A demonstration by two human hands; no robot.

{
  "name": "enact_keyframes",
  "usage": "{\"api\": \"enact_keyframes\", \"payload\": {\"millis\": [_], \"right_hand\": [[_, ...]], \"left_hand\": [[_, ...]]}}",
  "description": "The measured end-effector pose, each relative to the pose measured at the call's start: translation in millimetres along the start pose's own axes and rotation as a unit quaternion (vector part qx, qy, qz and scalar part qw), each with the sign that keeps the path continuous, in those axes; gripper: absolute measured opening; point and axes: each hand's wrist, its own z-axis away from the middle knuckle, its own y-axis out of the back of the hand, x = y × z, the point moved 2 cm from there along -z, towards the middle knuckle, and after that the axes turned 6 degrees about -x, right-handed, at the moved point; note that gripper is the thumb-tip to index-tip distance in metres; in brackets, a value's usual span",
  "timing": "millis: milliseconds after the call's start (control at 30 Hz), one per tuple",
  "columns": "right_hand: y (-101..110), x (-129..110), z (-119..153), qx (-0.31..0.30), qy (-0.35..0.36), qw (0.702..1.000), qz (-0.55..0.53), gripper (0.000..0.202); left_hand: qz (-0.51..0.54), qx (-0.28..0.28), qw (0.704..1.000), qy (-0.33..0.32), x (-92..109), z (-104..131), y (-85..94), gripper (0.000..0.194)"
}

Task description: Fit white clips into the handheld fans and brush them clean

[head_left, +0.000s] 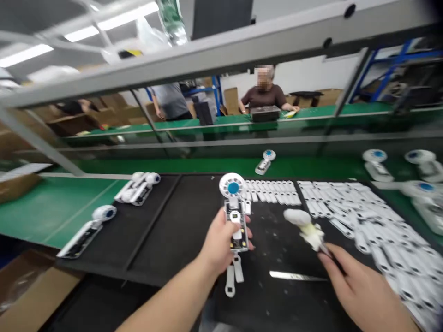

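Observation:
My left hand is closed around a white handheld device with a round vented head and blue centre. The device's lower body is open, showing inner parts, and my thumb presses a small white piece on it. Below that hand are two white strips; whether it holds them I cannot tell. My right hand grips a thin dark-handled tool, its far end covered by a whitish clump. What the clump is made of is unclear. A flat metallic strip lies on the black mat between my hands.
Many white strip covers lie to the right, with neat rows behind. More devices stand at left and right; one lies on the green bench behind. A grey rail crosses overhead. A person sits opposite.

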Motion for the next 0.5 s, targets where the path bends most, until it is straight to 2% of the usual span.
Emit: {"api": "enact_keyframes", "payload": {"millis": [67,133,233,367,433,500], "right_hand": [[7.6,-2.4,5.4,-0.038,-0.003,0.999,0.001,0.034],[11.4,-12.0,5.0,-0.05,-0.006,0.999,-0.015,0.033],[18.0,-33.9,3.1,-0.031,-0.001,0.998,-0.051,0.03],[33.6,-61.5,4.5,-0.005,0.068,0.989,-0.133,0.023],[41.0,-67.4,7.6,0.004,0.076,0.982,-0.172,0.021],[45.8,-68.7,12.4,0.017,0.054,0.978,-0.202,0.022]], "left_hand": [[-0.01,-0.011,1.0,0.022,4.8,-0.8,-1.9,0.029],[-0.009,-0.026,0.999,0.04,5.0,0.1,-4.2,0.028],[0.001,-0.043,0.998,0.034,1.6,2.5,-7.5,0.034],[-0.025,-0.073,0.996,0.037,-4.1,2.3,-9.7,0.049],[-0.037,-0.093,0.994,0.039,-6.1,1.2,-10.3,0.05],[-0.036,-0.103,0.993,0.04,-6.9,0.3,-11.0,0.048]]}}
